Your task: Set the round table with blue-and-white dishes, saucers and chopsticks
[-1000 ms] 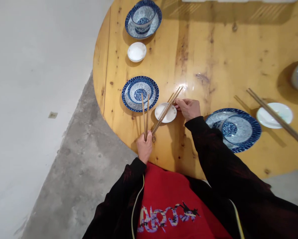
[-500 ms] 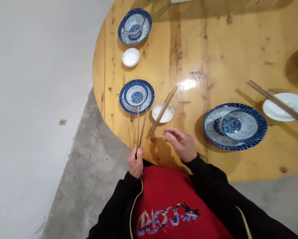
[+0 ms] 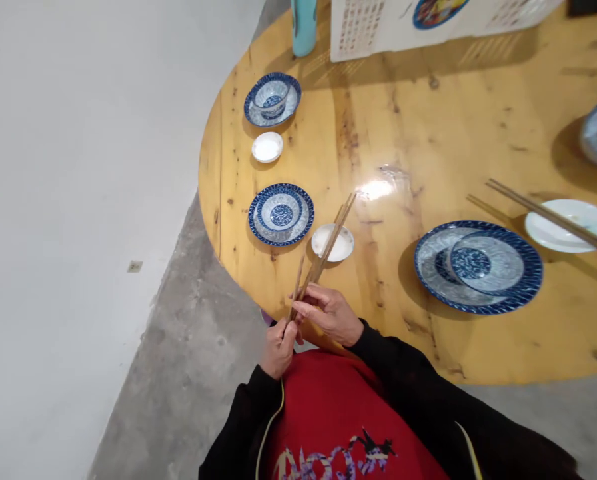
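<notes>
My left hand (image 3: 278,347) grips the lower ends of a pair of brown chopsticks (image 3: 298,280) at the near edge of the round wooden table (image 3: 403,153). My right hand (image 3: 331,313) is right beside it, its fingertips pinching the same sticks just above the left hand. A second pair of chopsticks (image 3: 341,217) lies slanted across a small white dish (image 3: 341,248), its lower end close to my right hand. Left of the dish stands a blue-and-white plate with a bowl on it (image 3: 281,215).
Further along the left rim are another blue plate with bowl (image 3: 272,99) and a white dish (image 3: 267,147). To the right sit a large blue plate with bowl (image 3: 478,267) and a white dish (image 3: 568,223) bearing chopsticks (image 3: 553,217). A teal bottle (image 3: 303,23) and printed sheet (image 3: 428,20) stand at the back.
My right hand left the small white dish, drew back to the table edge and closed on the chopsticks in my left hand. My left hand also pulled back toward my body.
</notes>
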`<move>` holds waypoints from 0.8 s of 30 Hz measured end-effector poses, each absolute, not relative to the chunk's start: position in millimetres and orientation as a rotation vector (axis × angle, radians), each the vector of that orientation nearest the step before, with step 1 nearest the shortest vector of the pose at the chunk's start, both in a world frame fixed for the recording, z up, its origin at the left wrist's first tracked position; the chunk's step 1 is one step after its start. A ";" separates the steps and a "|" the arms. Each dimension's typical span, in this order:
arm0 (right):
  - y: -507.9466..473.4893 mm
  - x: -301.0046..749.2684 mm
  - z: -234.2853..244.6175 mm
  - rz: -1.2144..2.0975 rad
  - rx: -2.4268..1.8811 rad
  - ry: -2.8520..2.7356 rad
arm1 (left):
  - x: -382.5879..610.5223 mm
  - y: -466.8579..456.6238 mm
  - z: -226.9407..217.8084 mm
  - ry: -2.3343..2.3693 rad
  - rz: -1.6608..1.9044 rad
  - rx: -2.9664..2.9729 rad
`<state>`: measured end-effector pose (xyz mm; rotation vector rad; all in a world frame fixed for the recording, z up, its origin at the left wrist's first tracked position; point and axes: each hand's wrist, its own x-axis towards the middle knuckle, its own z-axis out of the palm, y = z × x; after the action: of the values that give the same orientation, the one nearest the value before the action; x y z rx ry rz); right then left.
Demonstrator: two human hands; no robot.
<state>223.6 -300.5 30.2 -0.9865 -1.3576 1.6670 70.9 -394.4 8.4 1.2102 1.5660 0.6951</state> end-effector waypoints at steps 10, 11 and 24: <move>-279.1 143.1 56.3 0.767 -1.273 -1.566 | -69.6 -404.1 -23.6 1.824 0.908 1.411; -274.6 136.3 55.4 0.656 -1.324 -1.552 | -90.9 -409.4 -28.1 1.881 0.920 1.352; -268.4 84.8 12.9 0.200 -1.642 -1.691 | -251.5 -466.7 -63.7 2.080 0.815 0.952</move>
<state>84.8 -268.4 12.9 -1.6417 -1.6906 0.2001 -251.5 -466.7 -63.7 0.9520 2.0805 0.8151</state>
